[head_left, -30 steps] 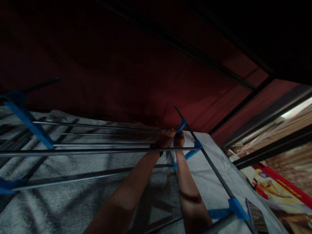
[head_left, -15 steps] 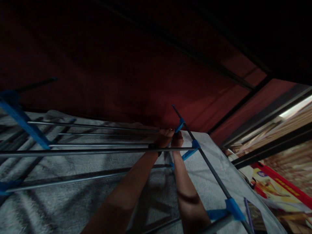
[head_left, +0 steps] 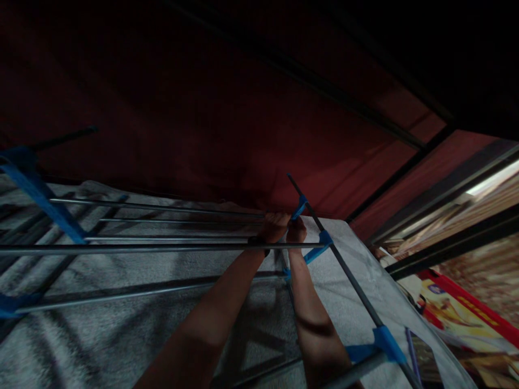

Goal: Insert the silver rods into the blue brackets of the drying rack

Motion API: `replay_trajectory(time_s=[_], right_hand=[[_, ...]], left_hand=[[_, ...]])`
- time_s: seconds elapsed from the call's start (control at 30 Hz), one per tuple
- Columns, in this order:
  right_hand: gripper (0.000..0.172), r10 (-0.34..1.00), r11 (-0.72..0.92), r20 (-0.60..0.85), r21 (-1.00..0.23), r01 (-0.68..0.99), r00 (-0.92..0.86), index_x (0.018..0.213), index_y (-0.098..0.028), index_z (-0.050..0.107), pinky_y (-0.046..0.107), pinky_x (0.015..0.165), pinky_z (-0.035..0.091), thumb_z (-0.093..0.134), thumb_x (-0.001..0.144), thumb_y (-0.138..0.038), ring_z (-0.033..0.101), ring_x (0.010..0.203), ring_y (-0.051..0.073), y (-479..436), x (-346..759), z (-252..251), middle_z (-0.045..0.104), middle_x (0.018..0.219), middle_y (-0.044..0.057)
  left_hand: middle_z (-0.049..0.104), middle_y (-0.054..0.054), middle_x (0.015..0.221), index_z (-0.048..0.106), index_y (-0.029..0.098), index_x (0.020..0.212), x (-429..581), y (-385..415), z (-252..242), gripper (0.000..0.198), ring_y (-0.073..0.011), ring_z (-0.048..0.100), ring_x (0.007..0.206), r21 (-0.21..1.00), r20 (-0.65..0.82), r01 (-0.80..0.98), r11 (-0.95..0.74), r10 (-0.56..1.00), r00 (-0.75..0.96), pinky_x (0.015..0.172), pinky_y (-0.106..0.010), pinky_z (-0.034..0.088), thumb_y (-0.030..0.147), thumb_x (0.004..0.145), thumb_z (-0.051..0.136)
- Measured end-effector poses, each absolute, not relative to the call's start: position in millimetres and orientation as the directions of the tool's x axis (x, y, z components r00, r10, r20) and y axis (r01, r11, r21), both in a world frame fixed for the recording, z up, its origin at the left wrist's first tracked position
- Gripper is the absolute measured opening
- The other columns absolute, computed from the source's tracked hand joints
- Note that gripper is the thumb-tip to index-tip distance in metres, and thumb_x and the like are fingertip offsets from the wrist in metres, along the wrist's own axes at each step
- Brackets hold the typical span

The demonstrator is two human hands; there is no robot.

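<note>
A drying rack of thin metal rods (head_left: 162, 247) with blue plastic joints (head_left: 300, 207) stands over a pale fuzzy cloth (head_left: 121, 319). Both my arms reach between the rods to the rack's far right corner. My left hand (head_left: 275, 226), with a dark band at the wrist, has its fingers curled over the far rod (head_left: 182, 208). Touching it on the right, my right hand (head_left: 297, 231) is closed just below a blue joint; what it grips is hidden in the dim light.
A dark red wall or curtain (head_left: 203, 119) rises behind the rack. The side bar (head_left: 352, 281) runs down to another blue joint (head_left: 388, 343). At the right lie a red and yellow printed sheet (head_left: 454, 313) and dark frame bars (head_left: 446, 243).
My left hand's fingers have curled tighter over the far rod. Both hands stay in the same corner; the view has shifted only slightly.
</note>
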State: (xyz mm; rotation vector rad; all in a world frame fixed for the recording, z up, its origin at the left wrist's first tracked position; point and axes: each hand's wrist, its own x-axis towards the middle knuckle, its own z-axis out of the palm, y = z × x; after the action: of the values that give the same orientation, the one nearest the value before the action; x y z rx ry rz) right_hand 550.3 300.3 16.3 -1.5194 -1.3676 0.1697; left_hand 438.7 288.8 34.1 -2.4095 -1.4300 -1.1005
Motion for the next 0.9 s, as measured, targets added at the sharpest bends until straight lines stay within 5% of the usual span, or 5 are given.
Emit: replay_trajectory(time_s=[0.3,0.9], right_hand=[[0.029,0.814,0.299,0.504,-0.789,0.537,0.288,0.094,-0.019,0.067,0.029,0.075,0.043,0.046,0.076,-0.029,0.058,0.082,0.02,299.0,554.7,13.8,0.071,0.092,0.006],[0.027,0.816,0.161,0.503,-0.671,0.724,0.284,0.095,-0.016,0.065,0.029,0.07,0.042,0.043,0.081,-0.024,0.06,0.083,0.022,296.7,549.9,18.3,0.07,0.09,0.01]], left_hand=[[0.071,-0.009,0.106,0.068,0.018,0.113,436.3,285.8,42.7,0.031,-0.0238,0.062,0.105,0.341,0.573,0.765,-0.546,0.766,0.292,0.093,-0.038,0.043,0.011,0.091,0.047],[0.07,-0.01,0.105,0.067,0.017,0.114,434.1,285.4,40.5,0.028,-0.0231,0.063,0.1,0.294,0.597,0.785,-0.545,0.746,0.295,0.091,-0.039,0.047,0.014,0.093,0.048]])
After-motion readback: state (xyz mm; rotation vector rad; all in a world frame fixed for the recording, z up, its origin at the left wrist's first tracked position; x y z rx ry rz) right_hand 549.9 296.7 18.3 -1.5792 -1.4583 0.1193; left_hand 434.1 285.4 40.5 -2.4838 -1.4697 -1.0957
